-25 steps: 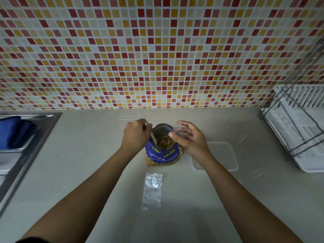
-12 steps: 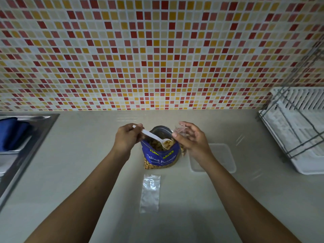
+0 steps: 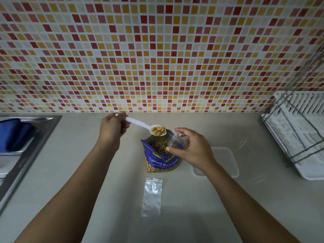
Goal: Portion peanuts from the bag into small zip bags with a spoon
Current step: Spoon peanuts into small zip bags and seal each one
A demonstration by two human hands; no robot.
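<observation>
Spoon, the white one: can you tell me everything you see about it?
The spoon is white and looks like plastic, with a flat handle and a small oval bowl. The left hand grips the handle's end. The bowl faces up, filled with tan peanuts. It hangs over the open blue peanut bag, close to the clear zip bag held by the right hand.
</observation>
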